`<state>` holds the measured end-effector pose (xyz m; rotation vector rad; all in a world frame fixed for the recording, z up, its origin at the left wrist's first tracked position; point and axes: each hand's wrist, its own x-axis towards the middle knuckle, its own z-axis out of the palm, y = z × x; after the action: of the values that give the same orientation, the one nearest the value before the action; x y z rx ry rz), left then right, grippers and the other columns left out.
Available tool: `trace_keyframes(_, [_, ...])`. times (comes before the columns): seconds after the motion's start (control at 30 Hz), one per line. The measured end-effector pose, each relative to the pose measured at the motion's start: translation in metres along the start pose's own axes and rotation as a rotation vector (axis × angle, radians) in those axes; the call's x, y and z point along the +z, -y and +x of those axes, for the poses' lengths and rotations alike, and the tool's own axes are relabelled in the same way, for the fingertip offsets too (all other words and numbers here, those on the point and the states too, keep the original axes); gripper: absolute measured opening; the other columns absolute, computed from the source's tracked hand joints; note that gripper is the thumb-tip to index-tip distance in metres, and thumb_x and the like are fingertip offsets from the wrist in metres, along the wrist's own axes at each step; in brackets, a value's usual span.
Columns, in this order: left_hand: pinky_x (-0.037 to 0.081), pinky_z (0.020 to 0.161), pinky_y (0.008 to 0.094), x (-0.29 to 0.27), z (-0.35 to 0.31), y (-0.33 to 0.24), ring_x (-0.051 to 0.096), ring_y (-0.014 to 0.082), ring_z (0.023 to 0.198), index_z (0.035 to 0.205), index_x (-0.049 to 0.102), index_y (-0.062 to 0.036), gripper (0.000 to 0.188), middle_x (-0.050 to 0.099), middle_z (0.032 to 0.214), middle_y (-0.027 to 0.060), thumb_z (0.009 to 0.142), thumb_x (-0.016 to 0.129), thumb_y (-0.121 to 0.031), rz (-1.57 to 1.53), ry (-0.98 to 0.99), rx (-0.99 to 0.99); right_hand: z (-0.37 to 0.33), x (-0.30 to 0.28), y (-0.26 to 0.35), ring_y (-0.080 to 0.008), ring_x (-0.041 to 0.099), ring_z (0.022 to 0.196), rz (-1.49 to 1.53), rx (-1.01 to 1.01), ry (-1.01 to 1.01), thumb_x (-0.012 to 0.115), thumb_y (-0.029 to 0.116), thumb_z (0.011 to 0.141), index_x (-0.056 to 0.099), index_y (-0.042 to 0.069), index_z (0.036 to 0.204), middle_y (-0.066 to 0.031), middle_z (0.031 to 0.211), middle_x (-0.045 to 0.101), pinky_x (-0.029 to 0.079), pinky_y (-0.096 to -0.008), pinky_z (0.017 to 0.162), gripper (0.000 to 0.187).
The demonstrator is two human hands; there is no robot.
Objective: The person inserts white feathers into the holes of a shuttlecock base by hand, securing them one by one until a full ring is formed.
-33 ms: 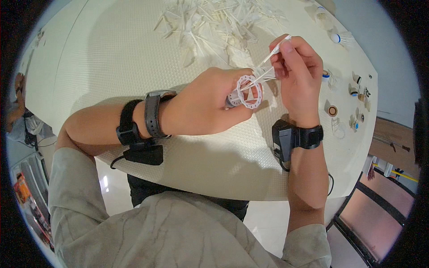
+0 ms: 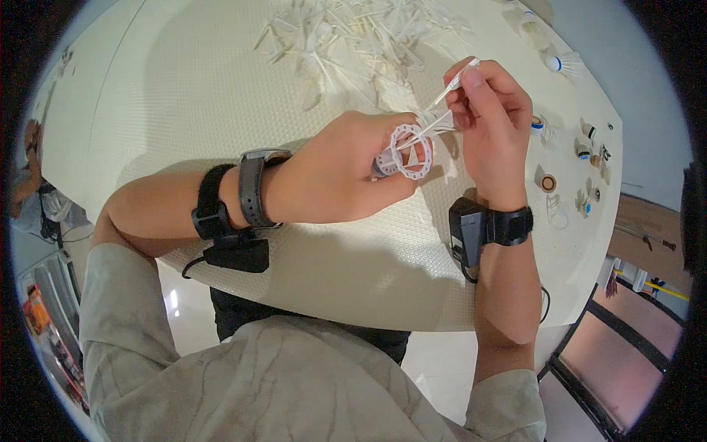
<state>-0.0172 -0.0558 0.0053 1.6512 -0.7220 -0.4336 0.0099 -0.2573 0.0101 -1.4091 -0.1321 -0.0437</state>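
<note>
My left hand point(image 2: 342, 173) is closed around a white plastic shuttlecock skirt frame point(image 2: 387, 160), its holed ring turned up toward me. A white feather shaft point(image 2: 428, 130) slants out through that ring. My right hand point(image 2: 495, 121), just to the right and a little farther away, pinches a white feather point(image 2: 451, 88) between thumb and fingers. That feather's lower end points toward my left hand; whether it touches the frame I cannot tell. The fingertips of my left hand are partly hidden behind the frame.
Loose white feathers point(image 2: 346, 48) lie heaped at the far middle of the table point(image 2: 199, 110). Along the right side are a blue-banded shuttlecock point(image 2: 560, 64), a round cork piece point(image 2: 547, 183) and several small parts. Another person's arm point(image 2: 29, 173) shows at the left edge.
</note>
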Motion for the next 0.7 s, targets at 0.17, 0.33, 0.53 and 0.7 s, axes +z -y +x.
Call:
trace_keyframes(0.17, [0.042,0.065,0.0262,-0.0016,0.0016,-0.0022,0.048,0.0099,0.070,0.095,0.058,-0.0043,0.008,0.055,0.077,0.0003,0.090,0.064,-0.006,0.000,0.013,-0.016,0.0001,-0.0005,-0.0013,-0.0027,0.052,0.063,-0.012,-0.007,0.033,0.067,0.019,0.096,0.072,0.003,0.090,0.0016,0.075,0.067,0.036,-0.0191,0.055,0.018])
trace_keyframes(0.33, [0.043,0.067,0.0252,-0.0006,-0.0001,0.0025,0.050,0.0089,0.073,0.098,0.060,-0.0035,0.009,0.057,0.080,-0.0010,0.092,0.065,-0.007,0.020,-0.024,0.001,0.0044,-0.0006,-0.0039,-0.0032,0.050,0.062,0.017,0.013,-0.040,0.066,0.018,0.096,0.072,0.003,0.089,0.0000,0.078,0.068,0.035,-0.0189,0.055,0.017])
trace_keyframes(0.53, [0.044,0.067,0.0226,-0.0013,0.0044,-0.0003,0.051,0.0039,0.075,0.106,0.064,-0.0029,0.013,0.063,0.085,-0.0020,0.096,0.064,-0.011,-0.029,-0.230,-0.105,0.0026,-0.0057,-0.0020,-0.0043,0.050,0.063,0.097,-0.008,-0.010,0.066,0.014,0.095,0.071,0.002,0.089,-0.0017,0.082,0.069,0.036,-0.0199,0.056,0.014])
trace_keyframes(0.7, [0.040,0.058,0.0204,-0.0023,0.0007,-0.0024,0.050,0.0026,0.066,0.105,0.066,-0.0037,0.013,0.062,0.075,-0.0032,0.097,0.064,-0.015,-0.103,-0.180,-0.159,-0.0021,-0.0043,-0.0010,-0.0057,0.054,0.071,-0.044,0.035,0.132,0.067,0.012,0.093,0.071,0.002,0.096,0.0003,0.084,0.068,0.042,-0.0206,0.066,0.012])
